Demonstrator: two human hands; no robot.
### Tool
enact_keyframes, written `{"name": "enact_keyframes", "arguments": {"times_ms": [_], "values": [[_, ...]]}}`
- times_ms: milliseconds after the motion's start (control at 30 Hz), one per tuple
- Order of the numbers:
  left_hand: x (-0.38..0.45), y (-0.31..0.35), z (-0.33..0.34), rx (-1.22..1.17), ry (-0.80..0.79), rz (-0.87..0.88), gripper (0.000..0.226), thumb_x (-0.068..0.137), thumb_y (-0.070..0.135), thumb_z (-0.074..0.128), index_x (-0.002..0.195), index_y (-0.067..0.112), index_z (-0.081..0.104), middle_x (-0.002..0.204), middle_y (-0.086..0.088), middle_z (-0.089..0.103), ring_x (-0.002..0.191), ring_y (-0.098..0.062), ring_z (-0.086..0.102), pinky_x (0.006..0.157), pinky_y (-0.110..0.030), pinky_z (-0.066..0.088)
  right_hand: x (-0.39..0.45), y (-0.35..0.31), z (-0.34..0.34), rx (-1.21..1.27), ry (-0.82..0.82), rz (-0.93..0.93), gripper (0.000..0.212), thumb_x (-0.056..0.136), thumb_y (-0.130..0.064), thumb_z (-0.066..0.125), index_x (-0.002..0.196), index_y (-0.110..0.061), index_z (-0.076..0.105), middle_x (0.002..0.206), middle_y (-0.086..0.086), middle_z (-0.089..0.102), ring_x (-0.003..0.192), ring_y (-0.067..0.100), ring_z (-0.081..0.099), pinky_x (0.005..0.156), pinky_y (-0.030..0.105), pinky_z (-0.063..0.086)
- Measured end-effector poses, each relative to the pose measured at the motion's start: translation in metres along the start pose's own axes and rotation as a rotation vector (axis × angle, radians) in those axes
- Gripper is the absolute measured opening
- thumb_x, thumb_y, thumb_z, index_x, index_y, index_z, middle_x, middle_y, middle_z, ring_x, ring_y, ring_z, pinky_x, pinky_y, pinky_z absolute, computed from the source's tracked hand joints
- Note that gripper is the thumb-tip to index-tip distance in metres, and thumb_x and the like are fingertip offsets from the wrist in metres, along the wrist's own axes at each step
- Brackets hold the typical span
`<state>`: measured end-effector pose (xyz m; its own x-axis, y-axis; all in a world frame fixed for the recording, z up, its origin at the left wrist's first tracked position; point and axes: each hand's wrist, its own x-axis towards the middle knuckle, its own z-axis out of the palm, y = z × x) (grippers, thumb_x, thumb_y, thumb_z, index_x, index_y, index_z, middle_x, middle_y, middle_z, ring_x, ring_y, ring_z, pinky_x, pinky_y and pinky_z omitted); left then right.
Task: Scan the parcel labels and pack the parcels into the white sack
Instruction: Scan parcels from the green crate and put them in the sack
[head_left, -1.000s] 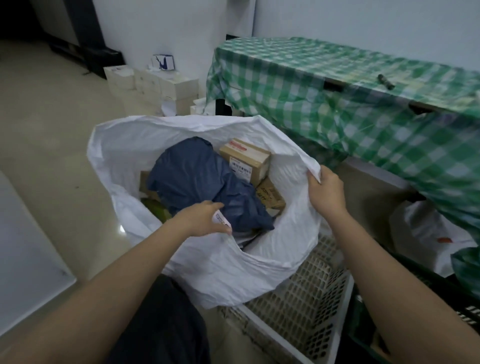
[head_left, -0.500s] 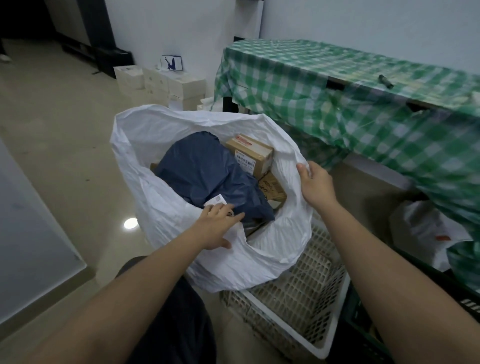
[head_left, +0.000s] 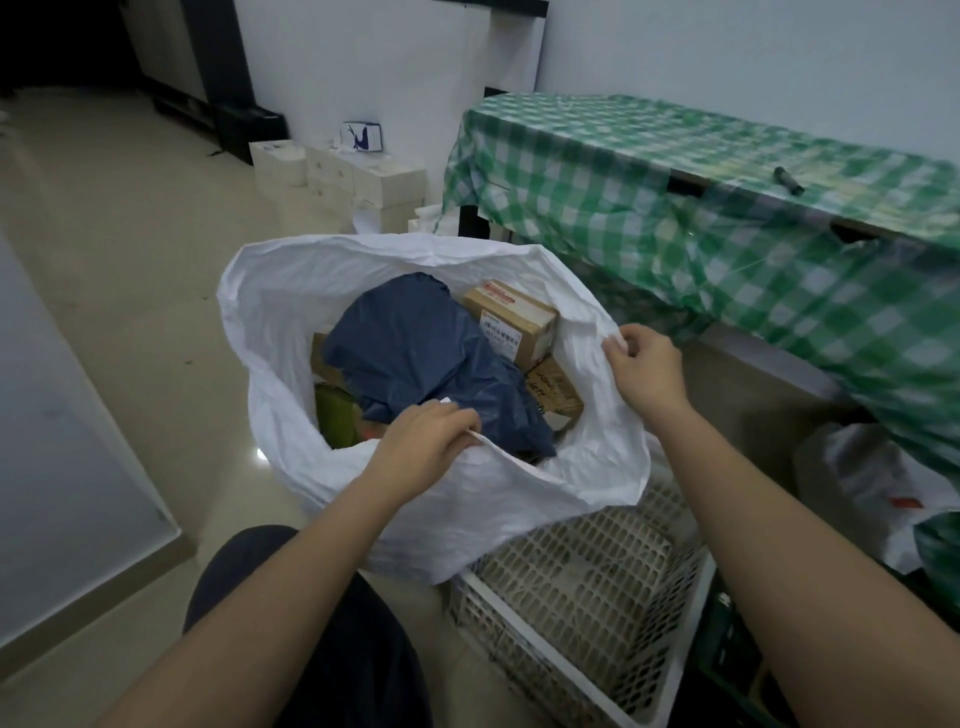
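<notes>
While both hands grip its rim, the white sack (head_left: 322, 291) stands open at the centre of the view. Left hand (head_left: 423, 447) clutches the near edge at six o'clock; right hand (head_left: 647, 366) pinches the edge at three o'clock. Inside lie a dark blue mailer (head_left: 415, 358) and a labelled cardboard box (head_left: 511, 319) at one o'clock. A white plastic crate (head_left: 582, 582) sits beside the sack at five o'clock.
</notes>
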<state>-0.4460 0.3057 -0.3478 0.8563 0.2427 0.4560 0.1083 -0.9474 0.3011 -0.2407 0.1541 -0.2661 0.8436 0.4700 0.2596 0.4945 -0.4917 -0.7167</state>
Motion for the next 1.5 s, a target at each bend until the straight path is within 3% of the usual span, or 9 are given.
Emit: {"name": "enact_keyframes", "arguments": {"times_ms": [67, 200, 467, 600, 800, 933, 1100, 1367, 1500], "values": [[-0.004, -0.002, -0.006, -0.015, 0.06, -0.077, 0.013, 0.093, 0.02, 0.058, 0.094, 0.012, 0.069, 0.087, -0.006, 0.065, 0.082, -0.023, 0.057, 0.069, -0.029, 0.04, -0.001, 0.0, 0.007, -0.031, -0.059, 0.032, 0.027, 0.097, -0.028, 0.056, 0.113, -0.008, 0.064, 0.1, 0.009, 0.065, 0.091, 0.026, 0.06, 0.076, 0.034, 0.046], [0.002, -0.006, -0.024, 0.098, 0.038, -0.15, 0.012, 0.087, 0.014, 0.069, 0.094, 0.007, 0.073, 0.083, -0.011, 0.065, 0.077, -0.028, 0.057, 0.067, -0.029, 0.035, -0.002, -0.008, 0.021, -0.14, -0.178, 0.023, 0.038, 0.101, -0.027, 0.048, 0.066, -0.011, 0.05, 0.066, 0.003, 0.052, 0.073, 0.026, 0.052, 0.052, 0.028, 0.031], [0.06, -0.043, -0.111, 0.223, 0.618, -0.145, 0.014, 0.086, 0.017, 0.062, 0.083, 0.014, 0.076, 0.071, -0.007, 0.061, 0.064, -0.029, 0.05, 0.058, -0.038, 0.039, 0.051, -0.083, -0.027, 0.15, 0.328, -0.155, 0.028, 0.101, -0.015, 0.046, 0.112, -0.002, 0.068, 0.105, 0.02, 0.07, 0.092, 0.03, 0.062, 0.064, 0.024, 0.031], [0.048, -0.051, -0.089, 0.194, 0.475, -0.159, 0.024, 0.087, 0.024, 0.058, 0.084, 0.012, 0.078, 0.069, -0.008, 0.06, 0.064, -0.029, 0.048, 0.059, -0.034, 0.033, 0.032, -0.058, 0.001, -0.054, 0.106, -0.051, 0.029, 0.101, -0.015, 0.044, 0.107, 0.003, 0.067, 0.101, 0.022, 0.068, 0.089, 0.029, 0.062, 0.065, 0.026, 0.033], [0.044, -0.044, -0.109, 0.114, 0.708, -0.286, 0.022, 0.088, 0.022, 0.057, 0.089, 0.011, 0.076, 0.08, -0.01, 0.06, 0.077, -0.032, 0.049, 0.069, -0.032, 0.029, 0.019, -0.092, -0.008, 0.338, 0.351, -0.098, 0.028, 0.101, -0.014, 0.043, 0.114, -0.002, 0.066, 0.099, 0.006, 0.064, 0.09, 0.019, 0.056, 0.074, 0.02, 0.037], [0.031, -0.04, -0.092, 0.095, 0.57, -0.32, 0.017, 0.084, 0.018, 0.062, 0.09, 0.012, 0.077, 0.079, -0.008, 0.06, 0.079, -0.035, 0.049, 0.068, -0.034, 0.027, 0.0, -0.051, -0.003, 0.146, 0.217, 0.069, 0.023, 0.1, -0.012, 0.045, 0.084, -0.006, 0.06, 0.071, 0.006, 0.052, 0.076, 0.02, 0.049, 0.064, 0.027, 0.031], [0.048, -0.022, -0.117, 0.063, 0.67, -0.304, 0.018, 0.086, 0.019, 0.061, 0.092, 0.013, 0.077, 0.079, -0.009, 0.06, 0.078, -0.029, 0.046, 0.069, -0.031, 0.024, 0.02, -0.09, -0.042, 0.194, 0.344, -0.111, 0.034, 0.101, -0.018, 0.046, 0.07, -0.005, 0.049, 0.057, 0.004, 0.042, 0.053, 0.015, 0.037, 0.052, 0.03, 0.027], [0.044, -0.036, -0.144, 0.122, 0.783, -0.34, 0.018, 0.087, 0.025, 0.062, 0.089, 0.013, 0.076, 0.077, -0.007, 0.06, 0.073, -0.032, 0.052, 0.063, -0.038, 0.039, 0.024, -0.09, -0.039, 0.371, 0.442, -0.036, 0.031, 0.102, -0.02, 0.045, 0.076, -0.005, 0.053, 0.061, 0.002, 0.045, 0.055, 0.011, 0.039, 0.052, 0.027, 0.028], [0.041, -0.044, -0.132, 0.139, 0.669, -0.404, 0.016, 0.088, 0.023, 0.065, 0.094, 0.013, 0.076, 0.082, -0.008, 0.062, 0.079, -0.034, 0.052, 0.068, -0.038, 0.037, 0.026, -0.065, -0.04, 0.094, 0.278, 0.016, 0.039, 0.1, -0.023, 0.047, 0.067, -0.002, 0.048, 0.062, 0.015, 0.045, 0.057, 0.025, 0.039, 0.05, 0.033, 0.025]]}}
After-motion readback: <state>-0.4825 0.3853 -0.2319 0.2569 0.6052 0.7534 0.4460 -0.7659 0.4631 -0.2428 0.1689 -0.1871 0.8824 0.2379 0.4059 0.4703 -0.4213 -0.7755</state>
